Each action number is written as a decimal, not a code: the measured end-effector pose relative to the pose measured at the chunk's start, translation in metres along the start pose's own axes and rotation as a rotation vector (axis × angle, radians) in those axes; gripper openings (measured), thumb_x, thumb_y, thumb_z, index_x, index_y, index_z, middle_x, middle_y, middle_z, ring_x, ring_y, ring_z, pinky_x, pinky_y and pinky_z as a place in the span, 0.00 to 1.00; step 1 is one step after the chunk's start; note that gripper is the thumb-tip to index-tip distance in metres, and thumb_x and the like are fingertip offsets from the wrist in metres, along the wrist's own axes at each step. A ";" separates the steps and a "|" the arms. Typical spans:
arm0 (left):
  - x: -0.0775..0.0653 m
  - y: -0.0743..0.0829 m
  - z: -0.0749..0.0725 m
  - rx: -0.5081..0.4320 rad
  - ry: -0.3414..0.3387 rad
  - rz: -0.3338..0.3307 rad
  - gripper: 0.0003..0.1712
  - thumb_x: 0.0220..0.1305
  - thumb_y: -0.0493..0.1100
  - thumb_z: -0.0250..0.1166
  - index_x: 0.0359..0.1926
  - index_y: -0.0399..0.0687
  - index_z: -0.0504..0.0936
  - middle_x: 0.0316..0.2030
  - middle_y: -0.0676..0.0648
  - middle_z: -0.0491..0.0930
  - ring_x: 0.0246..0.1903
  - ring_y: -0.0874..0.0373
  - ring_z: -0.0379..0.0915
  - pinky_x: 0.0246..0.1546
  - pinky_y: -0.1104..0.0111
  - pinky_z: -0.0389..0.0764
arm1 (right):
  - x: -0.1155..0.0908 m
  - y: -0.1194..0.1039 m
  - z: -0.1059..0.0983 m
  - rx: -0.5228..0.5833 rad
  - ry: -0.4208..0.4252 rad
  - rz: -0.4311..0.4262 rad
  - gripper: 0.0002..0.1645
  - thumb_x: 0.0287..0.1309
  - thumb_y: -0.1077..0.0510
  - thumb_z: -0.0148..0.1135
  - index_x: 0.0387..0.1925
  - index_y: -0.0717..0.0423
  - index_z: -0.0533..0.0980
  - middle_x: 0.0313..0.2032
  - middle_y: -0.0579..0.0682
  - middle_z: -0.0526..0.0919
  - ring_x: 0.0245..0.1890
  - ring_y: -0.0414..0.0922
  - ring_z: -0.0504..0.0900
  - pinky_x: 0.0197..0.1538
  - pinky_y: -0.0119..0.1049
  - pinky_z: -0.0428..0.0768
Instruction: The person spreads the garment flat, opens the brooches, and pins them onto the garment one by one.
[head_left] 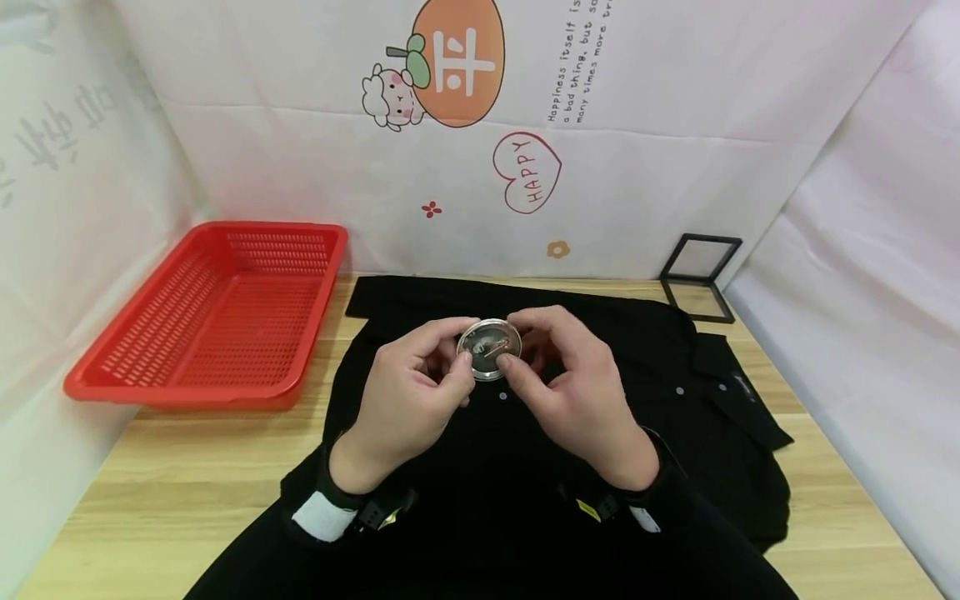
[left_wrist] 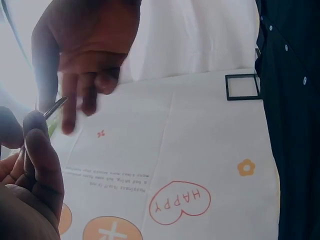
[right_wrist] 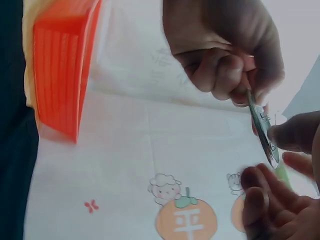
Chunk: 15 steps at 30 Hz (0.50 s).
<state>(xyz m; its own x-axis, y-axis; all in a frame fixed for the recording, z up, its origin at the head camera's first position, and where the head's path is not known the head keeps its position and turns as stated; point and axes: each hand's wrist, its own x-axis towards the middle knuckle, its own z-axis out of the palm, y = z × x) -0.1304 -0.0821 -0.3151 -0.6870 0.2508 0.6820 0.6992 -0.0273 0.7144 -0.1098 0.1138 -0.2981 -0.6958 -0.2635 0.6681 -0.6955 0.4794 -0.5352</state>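
A round pin badge is held up over a black shirt, its metal back and clasp pin facing upward in the head view. My left hand pinches its left rim between thumb and index finger. At the opposite side, my right hand has its thumb on the badge's back by the pin and its index finger at the upper rim. Seen edge-on in the right wrist view, the badge shows the right thumb against the pin side. The shirt lies spread on the table, with small buttons.
An open red plastic basket stands at the left on the wooden table. A black folding frame stands at the back right, against the printed white cloth. White cloth also hangs along both sides.
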 end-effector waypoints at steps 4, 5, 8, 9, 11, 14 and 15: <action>0.000 0.000 -0.001 -0.004 -0.015 -0.033 0.17 0.61 0.27 0.61 0.51 0.40 0.83 0.22 0.54 0.76 0.16 0.61 0.74 0.15 0.68 0.75 | 0.002 0.001 0.003 -0.076 0.077 -0.164 0.12 0.55 0.68 0.70 0.42 0.56 0.81 0.49 0.55 0.78 0.41 0.47 0.78 0.37 0.31 0.74; 0.000 0.000 0.000 -0.007 -0.019 -0.038 0.17 0.62 0.27 0.61 0.51 0.40 0.83 0.22 0.54 0.76 0.16 0.61 0.74 0.15 0.68 0.75 | 0.002 0.001 0.004 -0.081 0.082 -0.176 0.11 0.55 0.68 0.70 0.40 0.56 0.82 0.50 0.56 0.78 0.42 0.47 0.78 0.38 0.30 0.74; -0.001 -0.001 0.000 -0.005 -0.026 -0.041 0.17 0.62 0.27 0.61 0.50 0.41 0.83 0.22 0.54 0.75 0.15 0.60 0.72 0.15 0.69 0.73 | 0.001 0.002 0.007 -0.075 0.087 -0.195 0.07 0.57 0.65 0.69 0.38 0.56 0.83 0.52 0.58 0.76 0.42 0.48 0.79 0.39 0.29 0.73; -0.001 -0.002 0.001 -0.003 -0.027 -0.042 0.16 0.62 0.27 0.61 0.50 0.41 0.83 0.21 0.54 0.74 0.15 0.60 0.71 0.15 0.69 0.73 | 0.001 0.002 0.008 -0.073 0.089 -0.199 0.04 0.59 0.63 0.68 0.38 0.56 0.83 0.53 0.58 0.76 0.41 0.49 0.79 0.40 0.30 0.73; -0.002 -0.003 0.002 0.004 -0.026 -0.039 0.16 0.61 0.28 0.62 0.49 0.42 0.83 0.21 0.55 0.74 0.15 0.60 0.70 0.15 0.69 0.71 | 0.001 0.003 0.009 -0.071 0.095 -0.208 0.03 0.63 0.60 0.66 0.36 0.56 0.83 0.54 0.60 0.75 0.40 0.50 0.80 0.41 0.31 0.74; -0.003 -0.004 0.003 0.024 -0.025 -0.034 0.16 0.60 0.28 0.62 0.48 0.43 0.83 0.22 0.55 0.73 0.15 0.60 0.68 0.15 0.70 0.70 | 0.001 0.003 0.011 -0.075 0.100 -0.229 0.08 0.67 0.58 0.62 0.34 0.58 0.83 0.54 0.61 0.74 0.40 0.51 0.80 0.44 0.33 0.75; -0.003 -0.004 0.003 0.027 -0.025 -0.035 0.16 0.60 0.28 0.62 0.48 0.43 0.83 0.22 0.55 0.73 0.16 0.60 0.68 0.15 0.70 0.69 | 0.001 0.003 0.011 -0.078 0.105 -0.238 0.09 0.67 0.58 0.62 0.33 0.58 0.83 0.54 0.61 0.74 0.40 0.52 0.79 0.44 0.34 0.75</action>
<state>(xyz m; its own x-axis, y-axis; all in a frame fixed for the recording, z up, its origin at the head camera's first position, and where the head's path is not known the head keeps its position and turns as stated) -0.1309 -0.0797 -0.3208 -0.7061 0.2752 0.6525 0.6804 0.0083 0.7328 -0.1148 0.1056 -0.3046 -0.4891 -0.2901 0.8226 -0.8185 0.4785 -0.3180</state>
